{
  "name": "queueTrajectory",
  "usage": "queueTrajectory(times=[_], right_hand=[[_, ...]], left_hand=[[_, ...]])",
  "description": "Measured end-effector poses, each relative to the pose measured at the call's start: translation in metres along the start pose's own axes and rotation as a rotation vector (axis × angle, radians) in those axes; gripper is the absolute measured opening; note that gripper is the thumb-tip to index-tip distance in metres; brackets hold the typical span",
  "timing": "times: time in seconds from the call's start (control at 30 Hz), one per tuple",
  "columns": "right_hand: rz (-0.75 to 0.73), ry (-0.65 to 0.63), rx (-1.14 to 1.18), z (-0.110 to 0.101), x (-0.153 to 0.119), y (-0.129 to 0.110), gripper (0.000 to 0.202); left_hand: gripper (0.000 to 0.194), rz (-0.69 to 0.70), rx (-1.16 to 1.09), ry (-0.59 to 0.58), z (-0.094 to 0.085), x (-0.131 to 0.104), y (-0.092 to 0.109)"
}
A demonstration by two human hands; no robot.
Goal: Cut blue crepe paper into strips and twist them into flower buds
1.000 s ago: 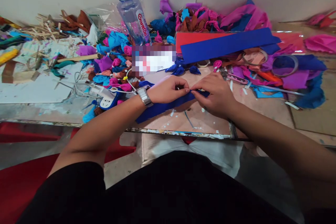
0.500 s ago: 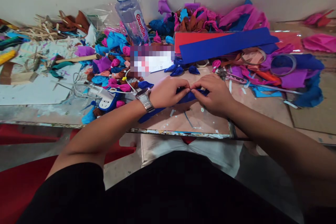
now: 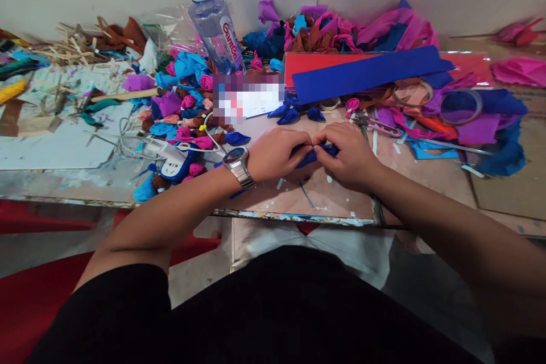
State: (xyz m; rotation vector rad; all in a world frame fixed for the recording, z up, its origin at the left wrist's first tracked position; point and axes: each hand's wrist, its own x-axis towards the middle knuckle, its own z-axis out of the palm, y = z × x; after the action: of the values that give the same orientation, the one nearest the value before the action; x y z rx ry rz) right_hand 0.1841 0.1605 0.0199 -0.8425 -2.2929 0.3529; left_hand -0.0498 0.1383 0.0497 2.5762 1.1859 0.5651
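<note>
Both hands pinch a strip of dark blue crepe paper (image 3: 307,159) low over the table, thumbs and index fingers meeting at its upper edge. My left hand (image 3: 279,152), with a metal watch (image 3: 238,165) on the wrist, is closed on the strip's left side. My right hand (image 3: 347,154) is closed on its right side, and a gathered bit shows under the fingers. Part of the strip is hidden by the left hand and forearm. Just beyond the hands lie several small twisted blue paper pieces (image 3: 288,116).
A phone (image 3: 264,101) lies behind the hands, near a water bottle (image 3: 215,34). Flat blue paper (image 3: 367,75) rests over red sheets at the back. Pink scissors (image 3: 384,126) and tape rolls (image 3: 463,106) are right; a power strip (image 3: 174,166) and coloured paper scraps are left.
The strip's tail by my left wrist has drawn in and shows less below the forearm. My hands stay pinched together, with the left wrist shifted slightly right.
</note>
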Motion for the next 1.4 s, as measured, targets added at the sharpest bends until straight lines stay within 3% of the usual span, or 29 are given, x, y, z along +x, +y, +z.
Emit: queueTrajectory(times=[0.47,1.17,1.4], right_hand=[[0.009,0.001,0.02,-0.0016,-0.0008,0.0015,0.008],[-0.015,-0.058,-0.055,-0.0083,0.001,-0.0062,0.007],[-0.008,-0.012,-0.043,-0.0096,-0.0001,-0.0045,0.008]], left_hand=[[0.024,-0.054,-0.022,-0.059,-0.0022,0.0017,-0.0004],[0.029,0.023,0.044,-0.03,0.0006,-0.0011,0.0019],[0.029,0.016,0.023,-0.018,-0.0012,0.0015,-0.003]])
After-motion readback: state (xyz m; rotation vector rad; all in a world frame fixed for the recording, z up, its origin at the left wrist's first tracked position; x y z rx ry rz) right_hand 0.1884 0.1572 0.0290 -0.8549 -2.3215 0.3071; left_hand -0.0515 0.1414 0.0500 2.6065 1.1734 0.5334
